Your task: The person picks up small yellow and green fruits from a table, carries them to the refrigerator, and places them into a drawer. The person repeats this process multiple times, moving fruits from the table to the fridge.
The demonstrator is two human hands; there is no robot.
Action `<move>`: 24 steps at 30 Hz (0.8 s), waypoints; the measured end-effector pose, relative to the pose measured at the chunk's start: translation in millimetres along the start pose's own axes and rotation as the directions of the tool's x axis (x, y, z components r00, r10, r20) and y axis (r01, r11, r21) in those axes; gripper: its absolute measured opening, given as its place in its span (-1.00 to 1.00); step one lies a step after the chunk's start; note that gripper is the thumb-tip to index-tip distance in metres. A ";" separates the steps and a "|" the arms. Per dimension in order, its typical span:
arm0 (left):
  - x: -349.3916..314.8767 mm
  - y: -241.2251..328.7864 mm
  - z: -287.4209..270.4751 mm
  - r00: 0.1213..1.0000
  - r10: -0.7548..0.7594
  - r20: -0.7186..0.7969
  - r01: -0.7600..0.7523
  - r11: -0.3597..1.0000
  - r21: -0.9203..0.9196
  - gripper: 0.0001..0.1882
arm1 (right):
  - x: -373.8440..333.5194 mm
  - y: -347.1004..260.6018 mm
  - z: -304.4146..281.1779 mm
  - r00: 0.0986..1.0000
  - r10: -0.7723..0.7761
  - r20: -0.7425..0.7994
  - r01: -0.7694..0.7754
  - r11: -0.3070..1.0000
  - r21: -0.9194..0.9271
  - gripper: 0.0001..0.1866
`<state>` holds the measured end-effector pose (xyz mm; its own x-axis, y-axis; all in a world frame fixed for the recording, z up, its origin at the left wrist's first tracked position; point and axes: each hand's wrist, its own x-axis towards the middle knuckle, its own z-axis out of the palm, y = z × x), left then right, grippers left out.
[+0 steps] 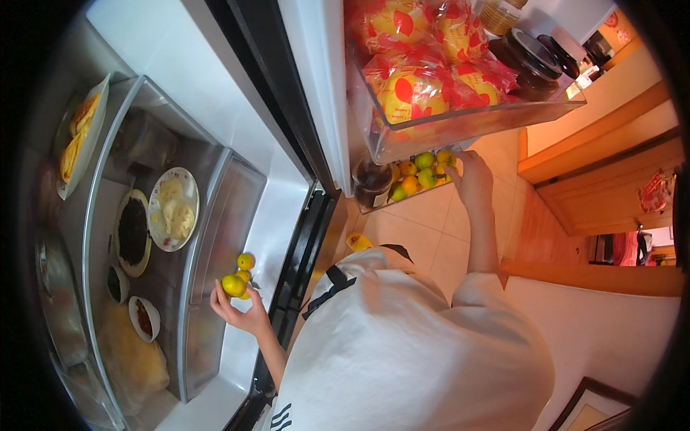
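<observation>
My left hand [244, 310] holds a yellow-green mandarin [233, 285] between thumb and fingers, inside the open fridge. Several more mandarins [245, 261] lie just beyond it, on the white ledge beside the clear drawer front. On the fridge door, a low clear bin [392, 205] carries a row of green and orange mandarins [410, 184]. My right hand [474, 179] is at the right end of that row, its fingers curled in at the fruit. Whatever lies between those fingertips is too small and partly hidden to make out.
Above the low bin, a clear door shelf [474, 118] holds red-and-yellow wrapped packages [413, 93] and dark-lidded jars [532, 57]. A dark jar [372, 179] stands left of the mandarins. Fridge shelves bear plates [172, 208] and a small bowl [146, 320] of food. Beige tiles [424, 226] cover the floor.
</observation>
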<state>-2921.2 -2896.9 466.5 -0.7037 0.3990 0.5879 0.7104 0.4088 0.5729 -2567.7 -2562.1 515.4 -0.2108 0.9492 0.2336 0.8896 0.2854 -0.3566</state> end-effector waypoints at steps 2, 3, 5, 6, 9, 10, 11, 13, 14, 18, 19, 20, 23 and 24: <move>17.4 38.4 -4.9 0.994 0.080 0.075 -0.075 0.995 -0.064 -0.33 | -19.3 -38.1 -8.2 0.991 -0.117 -0.065 0.133 0.920 0.369 -0.76; 23.2 58.3 -5.5 0.986 0.113 0.122 -0.099 0.988 -0.115 -0.33 | -35.0 -61.8 -9.5 0.976 -0.200 -0.083 0.210 0.779 0.592 -0.75; 31.1 93.3 -5.2 0.939 0.261 0.225 -0.206 0.948 -0.242 -0.34 | -64.6 -104.5 -21.6 0.854 -0.453 0.255 0.022 0.521 0.853 -0.57; 32.3 104.5 -0.2 0.897 0.341 0.280 -0.248 0.915 -0.319 -0.34 | -75.1 -123.0 -28.7 0.806 -0.527 0.270 0.028 0.489 0.872 -0.50; 34.3 143.7 15.9 0.761 0.529 0.376 -0.313 0.806 -0.502 -0.35 | -94.4 -149.3 -30.0 0.753 -0.612 0.240 0.024 0.390 0.921 -0.34; 33.5 152.4 24.5 0.720 0.601 0.348 -0.380 0.760 -0.527 -0.37 | -97.9 -149.5 -27.7 0.783 -0.584 0.214 0.003 0.346 0.938 -0.35; 34.0 158.0 30.7 0.697 0.638 0.326 -0.410 0.728 -0.549 -0.33 | -97.3 -146.3 -26.4 0.820 -0.547 0.169 0.053 0.366 0.929 -0.37; 31.5 170.4 40.2 0.687 0.654 0.316 -0.395 0.702 -0.593 -0.27 | -96.3 -135.9 -25.9 0.875 -0.478 0.069 0.155 0.414 0.897 -0.41; 29.2 177.1 44.9 0.697 0.634 0.334 -0.350 0.708 -0.614 -0.24 | -96.1 -128.4 -22.8 0.898 -0.430 0.090 0.082 0.366 0.927 -0.43; 28.2 183.6 44.0 0.718 0.590 0.369 -0.309 0.745 -0.591 -0.14 | -68.4 -77.3 -12.6 0.999 -0.052 0.009 0.018 0.504 0.864 -0.44; 29.0 183.6 41.9 0.737 0.543 0.401 -0.272 0.783 -0.560 -0.26 | -55.3 -55.4 -6.4 0.993 0.008 -0.117 0.081 0.679 0.730 -0.48; 29.2 176.7 41.7 0.737 0.537 0.410 -0.292 0.800 -0.523 -0.32 | -41.0 -34.1 -0.7 0.967 0.039 -0.251 0.113 0.819 0.562 -0.52; 29.6 141.3 42.9 0.781 0.473 0.408 -0.294 0.855 -0.427 -0.54 | -5.2 7.3 8.6 0.976 0.005 -0.216 0.062 0.951 0.304 -0.58; 30.1 131.8 37.8 0.793 0.423 0.439 -0.268 0.889 -0.372 -0.54 | 4.8 15.2 12.5 0.969 -0.084 -0.230 0.130 0.973 0.190 -0.59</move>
<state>-2849.2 -2800.0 538.1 -0.2631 0.8492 0.4579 0.8241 -0.0489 0.5643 -2560.3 -2551.5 499.8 -0.1860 0.8657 0.4648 0.7612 0.4261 -0.4889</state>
